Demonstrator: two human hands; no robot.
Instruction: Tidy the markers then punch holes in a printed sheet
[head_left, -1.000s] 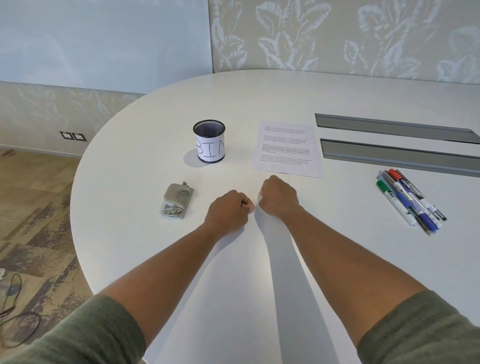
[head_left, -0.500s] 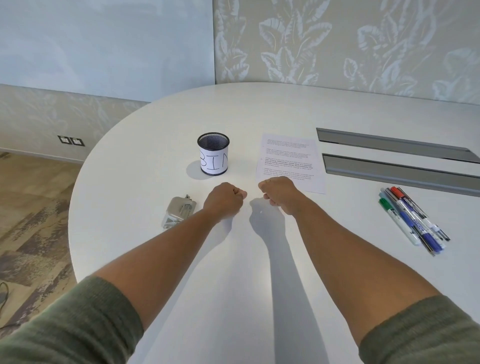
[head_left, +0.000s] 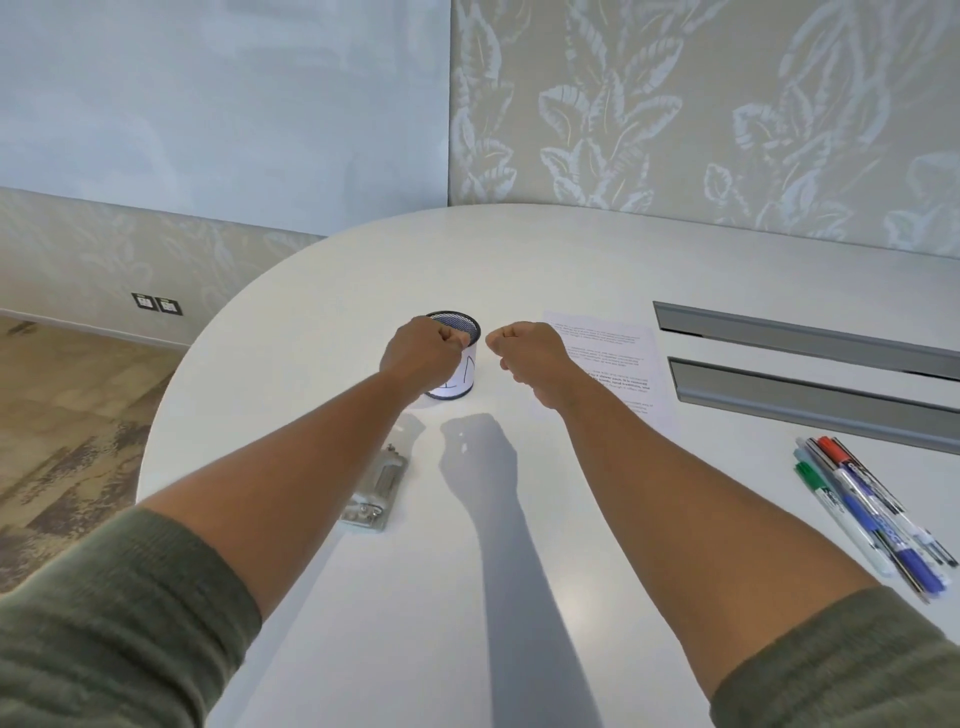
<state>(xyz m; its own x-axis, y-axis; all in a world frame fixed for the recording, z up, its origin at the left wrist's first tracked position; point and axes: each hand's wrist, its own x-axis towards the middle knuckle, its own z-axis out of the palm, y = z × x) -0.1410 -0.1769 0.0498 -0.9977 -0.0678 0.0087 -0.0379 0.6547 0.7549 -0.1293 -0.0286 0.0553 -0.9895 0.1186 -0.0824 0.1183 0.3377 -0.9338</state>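
Both my fists hang in the air above the white table (head_left: 571, 260), held side by side. My left hand (head_left: 423, 353) is closed and empty, covering part of the black mesh cup (head_left: 460, 364) with its white paper label. My right hand (head_left: 532, 353) is closed and empty too, in front of the left edge of the printed sheet (head_left: 618, 358). Several markers (head_left: 872, 509), among them red, green and blue ones, lie bundled at the right of the table. A metal hole punch (head_left: 376, 491) sits beneath my left forearm.
Two grey cable-tray lids (head_left: 810, 364) are set into the table behind the markers. The table's rounded edge curves off at the left, with wooden floor (head_left: 62, 405) and a wall socket (head_left: 157, 304) beyond. A leaf-patterned wall stands behind the table.
Both fists have lifted off the table and moved away from me toward the cup and sheet, with the view tilting up. Nothing on the table has shifted.
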